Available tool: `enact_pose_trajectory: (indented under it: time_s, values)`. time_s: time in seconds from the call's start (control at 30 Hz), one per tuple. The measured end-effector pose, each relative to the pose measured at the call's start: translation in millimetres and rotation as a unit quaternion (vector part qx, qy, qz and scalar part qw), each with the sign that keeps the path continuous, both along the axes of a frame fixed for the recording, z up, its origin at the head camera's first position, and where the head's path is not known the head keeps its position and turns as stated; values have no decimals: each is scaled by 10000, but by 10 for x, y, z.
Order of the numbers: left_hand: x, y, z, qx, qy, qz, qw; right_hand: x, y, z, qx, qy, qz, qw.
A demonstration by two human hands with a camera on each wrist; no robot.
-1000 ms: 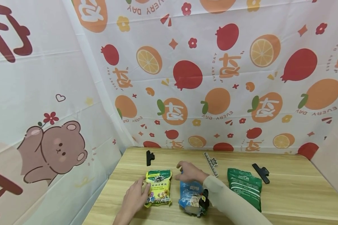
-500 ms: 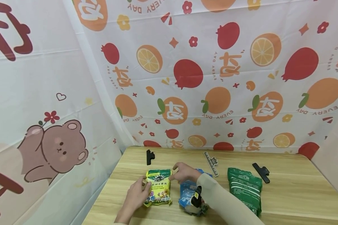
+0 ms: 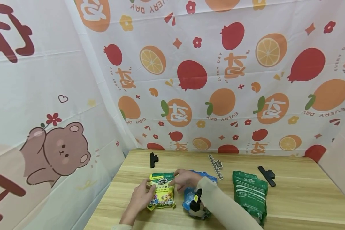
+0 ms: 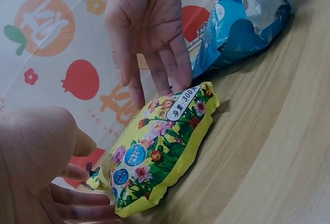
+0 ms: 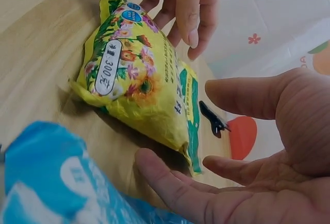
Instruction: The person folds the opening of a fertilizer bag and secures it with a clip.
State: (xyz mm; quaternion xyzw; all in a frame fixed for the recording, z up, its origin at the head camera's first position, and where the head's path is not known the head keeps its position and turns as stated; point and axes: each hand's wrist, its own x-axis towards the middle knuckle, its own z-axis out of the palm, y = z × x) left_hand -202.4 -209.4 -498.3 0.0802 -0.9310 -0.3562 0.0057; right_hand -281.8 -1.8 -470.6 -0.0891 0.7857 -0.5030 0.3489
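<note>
A yellow packet (image 3: 164,195) with a green top and printed flowers lies on the wooden table between the two hands. My left hand (image 3: 141,196) is at its left side, fingers loosely extended along the edge. On the other side, my right hand (image 3: 187,179) hovers by the packet's upper right corner, thumb and fingers spread apart. The right wrist view shows a gap between that right thumb (image 5: 242,95) and the packet. Under the right forearm lies a crumpled blue bag (image 3: 205,174), partly hidden by the sleeve.
A green bag (image 3: 250,195) lies to the right. Along the back are a black clip (image 3: 153,160) on the left, a pale ruler-marked clip (image 3: 216,166) in the middle and another black clip (image 3: 266,176) on the right. A fruit-print curtain (image 3: 218,80) hangs behind the table.
My right hand has moved left and slightly down, from over the blue bag to the yellow packet's upper right side. The left hand has barely shifted.
</note>
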Motion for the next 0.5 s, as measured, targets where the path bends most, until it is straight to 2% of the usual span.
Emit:
enact_pose_trajectory:
  time_s: [0.2, 0.4, 0.5]
  values:
    - [3, 4, -8, 137, 58, -76, 9999, 9, -69, -36, -33, 39, -134, 9999]
    - [-6, 8, -1, 591, -109, -148, 9981, 9, -142, -85, -62, 11, -290, 9996]
    - [-15, 11, -13, 664, -150, -151, 9976, 9, -155, -102, -77, -6, -345, 9994]
